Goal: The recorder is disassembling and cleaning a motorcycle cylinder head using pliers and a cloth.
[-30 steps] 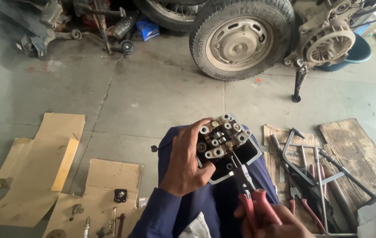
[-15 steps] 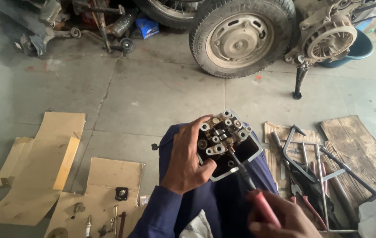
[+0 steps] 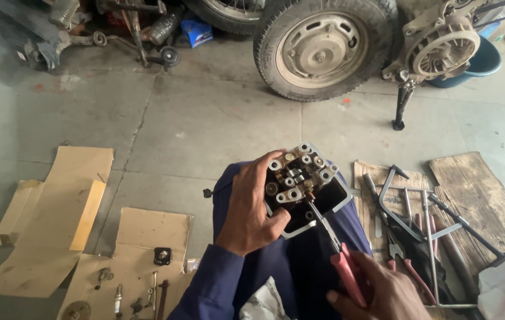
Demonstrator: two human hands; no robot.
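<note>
The left hand grips a metal engine part over the person's lap. The right hand, just below it, squeezes red-handled pliers, whose tip touches the engine part.

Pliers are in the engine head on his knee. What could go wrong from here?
1. The cylinder head rests on the knee, steadied only by the left hand; a hard pull could tip it onto the concrete floor.
2. The red-handled pliers in the right hand grip something small near the valve gear; if the tips slip, they could jab the left thumb close by.
3. A freed small part could drop and get lost among the tools.
</note>
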